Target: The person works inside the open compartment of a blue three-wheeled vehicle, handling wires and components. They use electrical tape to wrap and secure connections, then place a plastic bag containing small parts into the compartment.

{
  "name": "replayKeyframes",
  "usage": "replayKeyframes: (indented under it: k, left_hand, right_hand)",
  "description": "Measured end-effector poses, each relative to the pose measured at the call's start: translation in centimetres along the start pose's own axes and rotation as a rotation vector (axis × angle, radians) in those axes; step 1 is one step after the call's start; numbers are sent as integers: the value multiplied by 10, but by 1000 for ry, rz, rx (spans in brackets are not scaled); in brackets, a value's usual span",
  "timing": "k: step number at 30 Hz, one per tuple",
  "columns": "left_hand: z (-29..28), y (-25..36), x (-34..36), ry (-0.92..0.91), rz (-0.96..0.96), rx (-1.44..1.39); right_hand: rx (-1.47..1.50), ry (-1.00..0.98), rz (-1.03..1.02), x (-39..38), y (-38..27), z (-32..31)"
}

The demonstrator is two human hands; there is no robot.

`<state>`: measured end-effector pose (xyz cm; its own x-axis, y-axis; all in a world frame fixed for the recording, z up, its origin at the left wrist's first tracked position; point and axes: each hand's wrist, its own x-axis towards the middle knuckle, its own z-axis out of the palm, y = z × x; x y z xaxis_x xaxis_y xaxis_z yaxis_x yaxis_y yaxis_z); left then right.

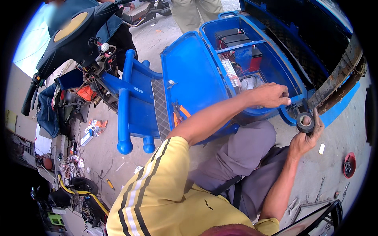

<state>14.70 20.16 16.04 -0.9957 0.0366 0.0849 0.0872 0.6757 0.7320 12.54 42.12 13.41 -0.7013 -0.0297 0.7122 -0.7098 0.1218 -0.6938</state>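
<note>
Head view: the right hand (304, 138), fingers nearly straight, has hold of a black tape roll (299, 123) near the blue storage box's (296, 84) right end. The roll's open face and short axis point toward the camera. Farther left, the left hand (269, 95) curls; I cannot tell what it grips.

The tape roll (299, 123) is blk, ring-shaped, w/ a lighter inner core. Its hole faces the cam., & a digit of the R hand (304, 138) shows thru it. The roll is near the corner of the blue box (278, 57). This box is open, w/ rounded corners & a narrow crossbar (239, 47).
</note>
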Motion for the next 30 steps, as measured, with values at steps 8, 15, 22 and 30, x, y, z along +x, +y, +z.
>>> replayKeyframes:
  k: [8, 15, 22, 30]
  left_hand:
    - [-6, 46, -71, 32, 178, -50]
    - [-45, 20, -142, 258, -99, 16]
    - [-110, -78, -209, 603, -479, 340]
    - [-103, -166, -242, 313, -774, 361]
  right_hand:
    - [152, -142, -61, -10, -19, 46]
    - [233, -405, -105, -13, -51, 66]
    - [23, -422, 83, 22, -18, 69]
    - [-214, -770, 103, 69, 13, 126]
